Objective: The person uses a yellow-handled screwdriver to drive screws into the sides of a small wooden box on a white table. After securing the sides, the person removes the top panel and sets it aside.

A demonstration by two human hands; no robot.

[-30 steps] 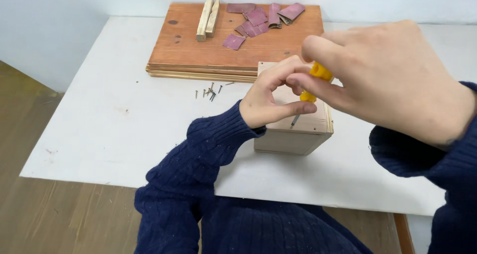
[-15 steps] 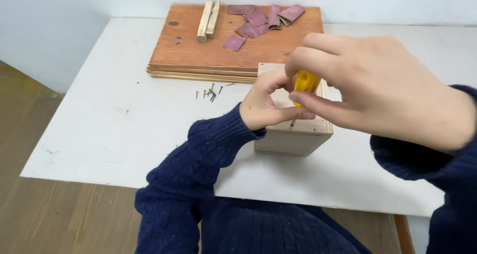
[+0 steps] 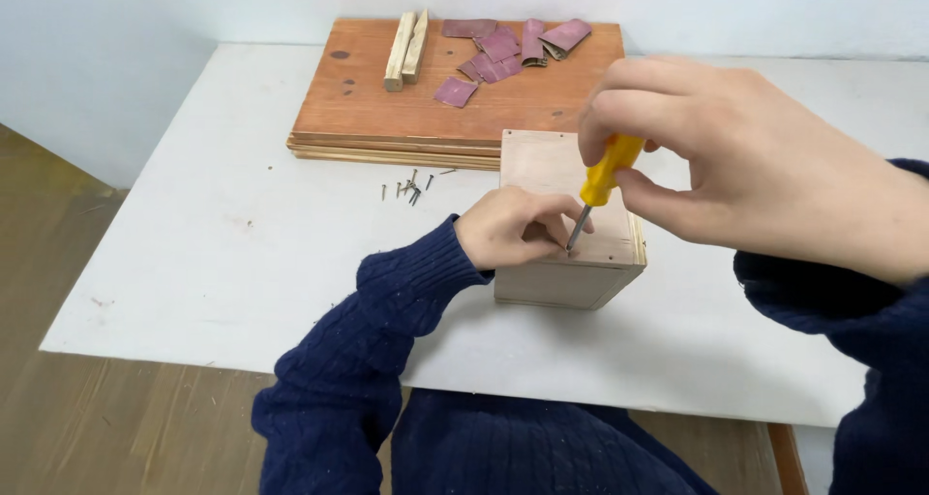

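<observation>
At the far left the wooden floor (image 3: 116, 398) shows beside the white worktop (image 3: 223, 263), which fills most of the view. Toward the back of the worktop lies a flat reddish board (image 3: 387, 108) on a thin stack of lighter boards, and on it rest two pale sticks (image 3: 406, 50) side by side and, further right, a scatter of purplish sandpaper scraps (image 3: 503, 42). Just in front of the board's near edge a small cluster of nails (image 3: 411, 185) lies loose on the worktop. Nearer the middle, the left hand (image 3: 513, 229), coming out of a dark blue knitted sleeve (image 3: 377, 360), rests against the near left part of a pale wooden box (image 3: 571, 224) that stands on the worktop just before the board; its fingers are curled narrowly at the point where the tool's tip meets the box top, perhaps pinching a small fastener there, though that spot is too small to make out. A screwdriver (image 3: 598, 183) with a yellow handle and thin metal shaft leans down and to the left, its tip touching the box top near the front edge. The right hand (image 3: 735, 161) is wrapped around the yellow handle from above, thumb and fingers closed on it, its wrist running off to the right.
</observation>
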